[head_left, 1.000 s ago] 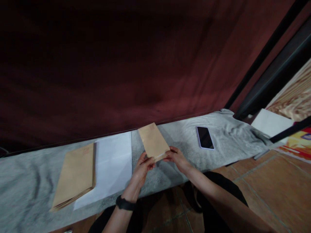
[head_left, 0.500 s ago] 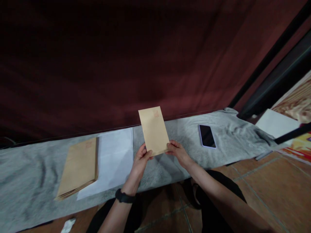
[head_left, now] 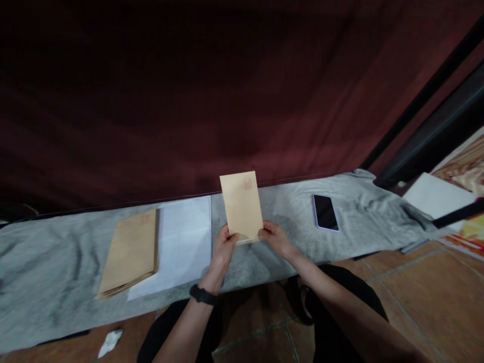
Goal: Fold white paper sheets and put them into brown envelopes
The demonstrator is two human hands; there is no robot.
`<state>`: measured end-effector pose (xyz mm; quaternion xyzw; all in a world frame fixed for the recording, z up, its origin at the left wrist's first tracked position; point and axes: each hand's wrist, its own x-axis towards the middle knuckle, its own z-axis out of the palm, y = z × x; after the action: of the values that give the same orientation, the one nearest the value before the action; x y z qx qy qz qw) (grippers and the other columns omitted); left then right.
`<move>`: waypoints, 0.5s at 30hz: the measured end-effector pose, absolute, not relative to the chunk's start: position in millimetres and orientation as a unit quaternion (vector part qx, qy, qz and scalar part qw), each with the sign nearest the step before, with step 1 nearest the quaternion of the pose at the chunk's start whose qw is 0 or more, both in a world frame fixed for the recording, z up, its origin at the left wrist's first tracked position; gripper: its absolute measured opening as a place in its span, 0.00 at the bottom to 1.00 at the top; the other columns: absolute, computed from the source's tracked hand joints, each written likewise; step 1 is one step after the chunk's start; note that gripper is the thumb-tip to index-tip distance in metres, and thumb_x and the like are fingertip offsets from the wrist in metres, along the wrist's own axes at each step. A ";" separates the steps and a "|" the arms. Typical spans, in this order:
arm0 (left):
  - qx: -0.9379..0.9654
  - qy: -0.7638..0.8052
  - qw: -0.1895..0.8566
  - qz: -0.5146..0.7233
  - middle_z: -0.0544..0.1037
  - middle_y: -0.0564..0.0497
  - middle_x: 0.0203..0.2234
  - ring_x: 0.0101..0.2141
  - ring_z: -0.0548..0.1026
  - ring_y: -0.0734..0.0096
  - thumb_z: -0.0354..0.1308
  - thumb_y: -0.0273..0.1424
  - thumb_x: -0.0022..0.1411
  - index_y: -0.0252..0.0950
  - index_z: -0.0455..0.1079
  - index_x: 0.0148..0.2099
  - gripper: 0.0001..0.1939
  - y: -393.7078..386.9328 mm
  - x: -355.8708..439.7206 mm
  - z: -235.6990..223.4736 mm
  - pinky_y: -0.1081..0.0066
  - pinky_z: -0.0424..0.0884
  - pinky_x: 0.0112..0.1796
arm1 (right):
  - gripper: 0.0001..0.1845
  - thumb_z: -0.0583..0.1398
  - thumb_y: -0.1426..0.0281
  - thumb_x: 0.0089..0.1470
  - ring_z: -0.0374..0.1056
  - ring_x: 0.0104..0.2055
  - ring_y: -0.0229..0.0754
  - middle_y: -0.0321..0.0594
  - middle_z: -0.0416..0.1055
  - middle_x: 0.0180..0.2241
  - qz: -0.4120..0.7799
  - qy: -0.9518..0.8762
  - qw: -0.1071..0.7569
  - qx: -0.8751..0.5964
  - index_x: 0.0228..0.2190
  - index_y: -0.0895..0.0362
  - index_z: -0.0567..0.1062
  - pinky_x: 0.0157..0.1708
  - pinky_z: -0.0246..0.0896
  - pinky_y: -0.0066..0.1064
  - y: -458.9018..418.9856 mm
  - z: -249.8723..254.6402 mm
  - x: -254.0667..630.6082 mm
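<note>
A tan paper envelope (head_left: pixel 242 204) with red print near its upper right corner is held up above the grey cloth. My left hand (head_left: pixel 224 247) grips its lower left corner, thumb on the front face. At the lower right corner, my right hand (head_left: pixel 277 237) pinches it in the same way. A pale strip shows along the envelope's bottom edge, between the thumbs. To the left lies a stack of tan envelopes (head_left: pixel 130 249), partly over white paper sheets (head_left: pixel 185 242).
A phone (head_left: pixel 325 213) in a purple case lies to the right on the grey cloth (head_left: pixel 363 222). Dark red fabric (head_left: pixel 227 101) hangs behind. A crumpled white tissue (head_left: pixel 110 343) is on the tiled floor (head_left: pixel 412 287). Black poles (head_left: pixel 423 136) stand at right.
Both hands still hold the envelope, which is slightly more upright in view. A pale strip at its bottom edge shows more clearly. The whole view has shifted slightly.
</note>
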<state>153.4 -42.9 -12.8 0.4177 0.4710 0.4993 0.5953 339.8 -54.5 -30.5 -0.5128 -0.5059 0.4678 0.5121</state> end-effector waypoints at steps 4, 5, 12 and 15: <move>0.408 0.484 0.595 0.495 0.82 0.49 0.37 0.35 0.79 0.64 0.66 0.32 0.46 0.35 0.72 0.50 0.26 -41.7 151.8 -14.6 0.66 0.74 0.40 | 0.12 0.57 0.67 0.52 0.71 0.39 0.42 0.36 0.78 0.36 0.454 -0.512 0.505 -0.526 0.37 0.54 0.77 0.41 0.68 0.33 -54.4 -32.6 340.3; 0.403 0.489 0.595 0.496 0.82 0.49 0.36 0.35 0.79 0.64 0.66 0.32 0.46 0.35 0.72 0.51 0.27 -41.2 151.3 -14.4 0.66 0.74 0.39 | 0.13 0.57 0.67 0.53 0.71 0.38 0.42 0.36 0.78 0.36 0.456 -0.511 0.502 -0.528 0.39 0.54 0.77 0.41 0.68 0.33 -54.8 -32.5 340.4; 0.404 0.497 0.619 0.455 0.81 0.49 0.36 0.34 0.78 0.63 0.69 0.33 0.46 0.38 0.67 0.59 0.36 -42.9 147.9 -13.9 0.68 0.74 0.32 | 0.27 0.62 0.74 0.50 0.73 0.47 0.43 0.37 0.77 0.47 0.470 -0.574 0.445 -0.502 0.53 0.51 0.70 0.46 0.68 0.33 -60.1 -33.9 338.8; 0.448 0.487 0.608 0.439 0.79 0.52 0.37 0.35 0.77 0.66 0.72 0.30 0.42 0.40 0.62 0.63 0.45 -42.4 146.7 -20.5 0.70 0.74 0.33 | 0.31 0.62 0.75 0.50 0.74 0.47 0.44 0.38 0.76 0.47 0.425 -0.611 0.412 -0.526 0.56 0.50 0.68 0.46 0.69 0.33 -63.3 -33.0 340.6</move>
<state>146.7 -42.4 -20.5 0.4478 0.4871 0.4394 0.6076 340.6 -63.3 -33.0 -0.5258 -0.6109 0.4247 0.4123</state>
